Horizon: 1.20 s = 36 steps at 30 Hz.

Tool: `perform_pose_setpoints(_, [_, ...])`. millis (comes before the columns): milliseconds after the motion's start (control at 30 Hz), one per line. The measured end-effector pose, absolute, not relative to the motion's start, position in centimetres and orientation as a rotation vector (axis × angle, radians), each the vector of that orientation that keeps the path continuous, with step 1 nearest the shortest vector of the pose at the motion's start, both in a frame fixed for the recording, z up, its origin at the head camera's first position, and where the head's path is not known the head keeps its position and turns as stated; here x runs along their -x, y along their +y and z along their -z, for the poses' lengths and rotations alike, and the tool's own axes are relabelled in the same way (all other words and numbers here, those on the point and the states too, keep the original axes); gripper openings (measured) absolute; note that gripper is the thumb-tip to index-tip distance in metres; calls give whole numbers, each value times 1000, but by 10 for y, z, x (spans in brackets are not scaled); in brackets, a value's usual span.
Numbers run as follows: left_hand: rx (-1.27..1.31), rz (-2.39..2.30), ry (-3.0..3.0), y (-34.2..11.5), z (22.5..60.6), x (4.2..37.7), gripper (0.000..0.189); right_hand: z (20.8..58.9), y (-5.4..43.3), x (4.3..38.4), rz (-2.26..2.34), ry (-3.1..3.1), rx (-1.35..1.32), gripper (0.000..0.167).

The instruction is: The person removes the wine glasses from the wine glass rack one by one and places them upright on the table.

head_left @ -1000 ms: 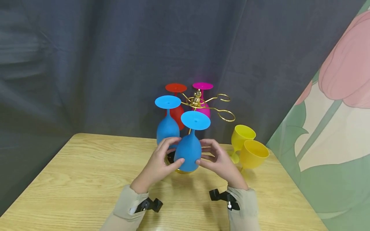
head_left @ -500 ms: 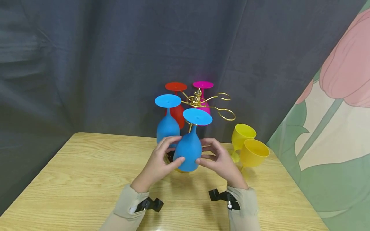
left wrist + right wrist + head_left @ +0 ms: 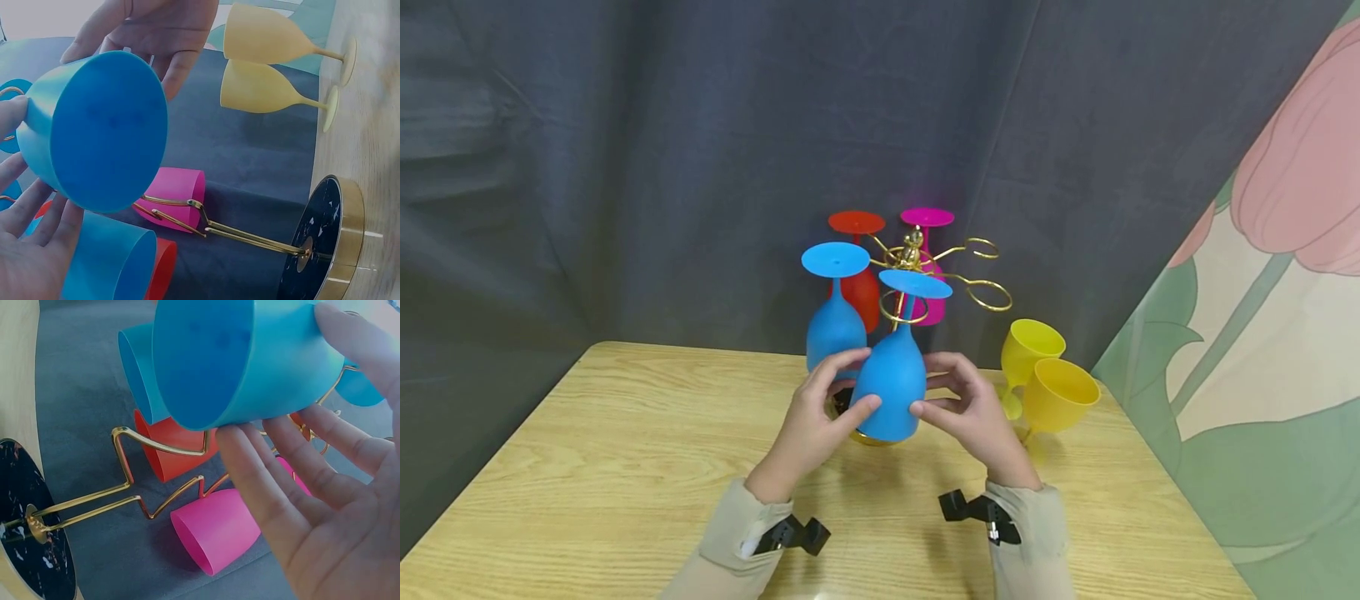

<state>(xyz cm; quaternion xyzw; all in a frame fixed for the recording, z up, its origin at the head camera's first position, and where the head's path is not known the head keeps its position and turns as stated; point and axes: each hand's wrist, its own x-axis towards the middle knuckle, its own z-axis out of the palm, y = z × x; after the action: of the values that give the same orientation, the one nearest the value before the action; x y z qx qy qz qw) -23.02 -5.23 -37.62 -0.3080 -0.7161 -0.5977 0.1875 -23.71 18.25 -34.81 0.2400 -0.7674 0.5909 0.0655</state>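
Observation:
My left hand (image 3: 816,412) and right hand (image 3: 966,408) hold a blue plastic goblet (image 3: 891,387) upside down, thumbs in front and fingers round the sides of its bowl. Its stem stands within a front ring (image 3: 883,316) of a gold wire rack (image 3: 912,252), the foot just above that ring. In the left wrist view the goblet's open mouth (image 3: 109,134) faces the camera. A second blue goblet (image 3: 835,337), a red goblet (image 3: 862,302) and a pink goblet (image 3: 927,217) hang upside down on the rack. Two bare rings (image 3: 992,307) stick out to the right.
A lemon-yellow goblet (image 3: 1028,358) and a deeper yellow goblet (image 3: 1060,398) stand upright on the wooden table (image 3: 647,450), right of the rack. The rack's round gold-edged black base (image 3: 352,219) sits on the table. A dark curtain (image 3: 700,167) hangs behind.
The held blue goblet has risen slightly and its foot has shifted back and to the right. The front ring, earlier hidden behind the foot, now shows around the stem. Both hands keep their hold.

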Motion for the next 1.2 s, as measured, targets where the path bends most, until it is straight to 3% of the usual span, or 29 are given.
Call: perform_pose_setpoints(1200, [763, 1673, -1967, -59, 373, 230, 56, 350, 166, 234, -1772, -2261, -700, 47])
